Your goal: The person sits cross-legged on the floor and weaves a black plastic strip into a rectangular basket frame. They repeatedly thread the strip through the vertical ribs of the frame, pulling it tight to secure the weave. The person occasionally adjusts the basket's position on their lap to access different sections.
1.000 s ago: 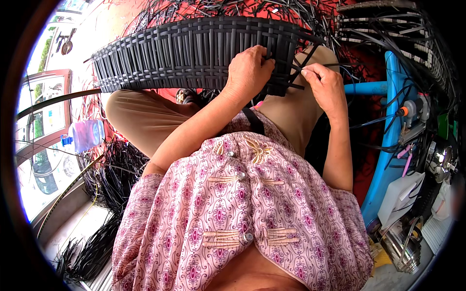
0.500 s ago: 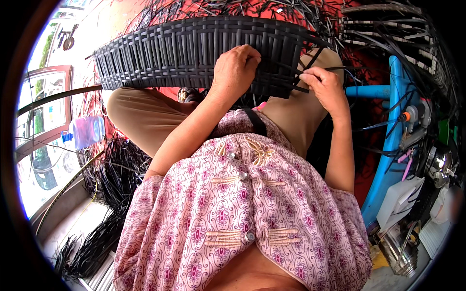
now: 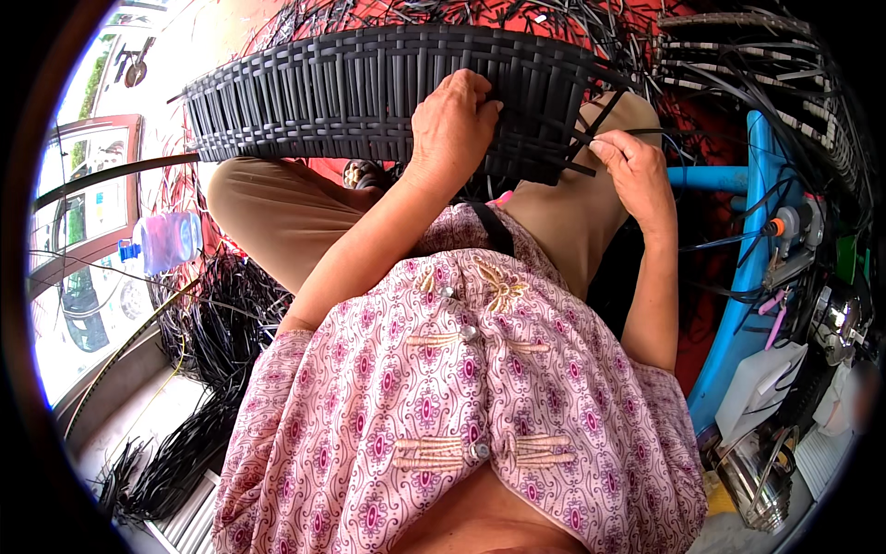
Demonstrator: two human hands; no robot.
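A long, curved panel of woven black plastic strips (image 3: 323, 92) lies across my lap, bent over the knees. My left hand (image 3: 454, 129) rests on the right half of its face, fingers curled and thumb pressed against the weave; the fingertips are partly hidden. Past the panel's right end, my right hand (image 3: 637, 175) is closed in a pinch on the end of a loose black strip (image 3: 583, 137). Other strip ends stick out below it at that corner.
A blue plastic stool (image 3: 729, 323) lies at the right, with a metal thermos (image 3: 759, 480) and a power tool (image 3: 796, 226) near it. Black strips (image 3: 198, 443) are heaped at the left, beside a clear plastic bottle (image 3: 171, 242). Another woven frame (image 3: 738, 46) stands at the back right.
My right hand has drawn slightly to the right, away from the panel's end, with the strip in its fingers. My left hand stays on nearly the same spot of the weave.
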